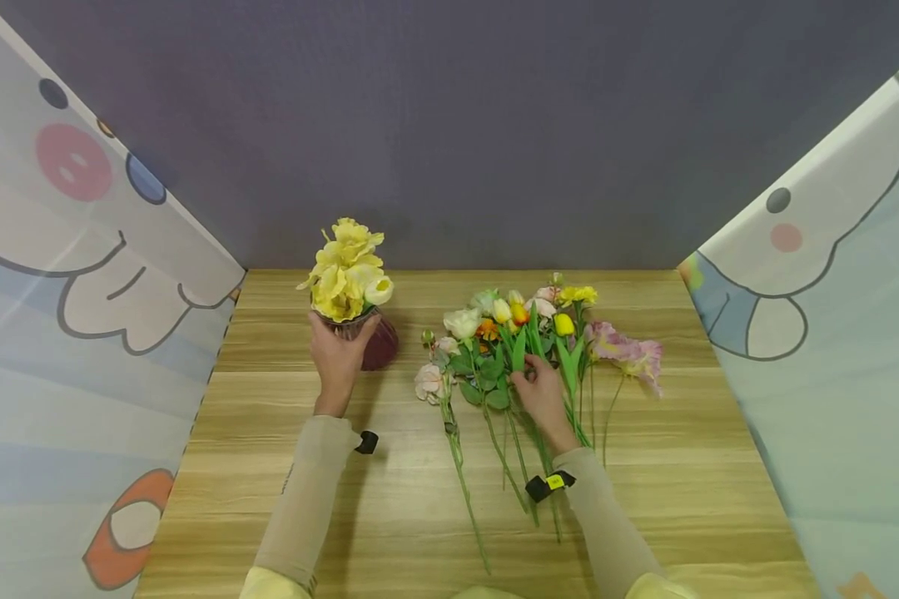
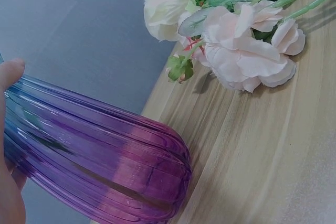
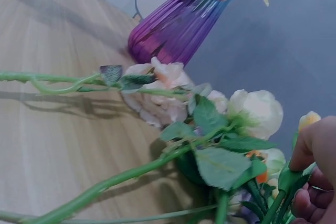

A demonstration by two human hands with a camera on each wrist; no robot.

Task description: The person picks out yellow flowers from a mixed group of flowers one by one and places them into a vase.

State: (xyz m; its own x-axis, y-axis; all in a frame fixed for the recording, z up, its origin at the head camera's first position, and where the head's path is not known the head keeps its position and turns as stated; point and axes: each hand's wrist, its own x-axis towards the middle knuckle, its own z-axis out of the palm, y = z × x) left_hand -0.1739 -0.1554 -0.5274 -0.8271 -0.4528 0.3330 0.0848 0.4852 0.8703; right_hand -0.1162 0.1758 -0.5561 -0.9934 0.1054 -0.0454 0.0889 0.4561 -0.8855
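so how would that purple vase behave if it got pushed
The vase looks like clear, stiff glass or plastic, so it may crack if it falls. Its shiny sides could be slippery. The yellow flowers rise above its rim, perhaps making it easier to tip.

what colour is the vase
The vase fades from blue through purple to magenta, clearest in the right wrist view.

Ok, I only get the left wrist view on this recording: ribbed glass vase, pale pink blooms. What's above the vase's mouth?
Observer: Ruffled yellow blooms rise from the vase.
Operator: Is anything being held outside my picture?
Observer: Yes, the right hand pinches a green stem or leaf; I can't tell which flower it belongs to.
Operator: And what lies furthest right?
Observer: A ruffled pinkish-purple bloom, at the right end of the loose flowers.
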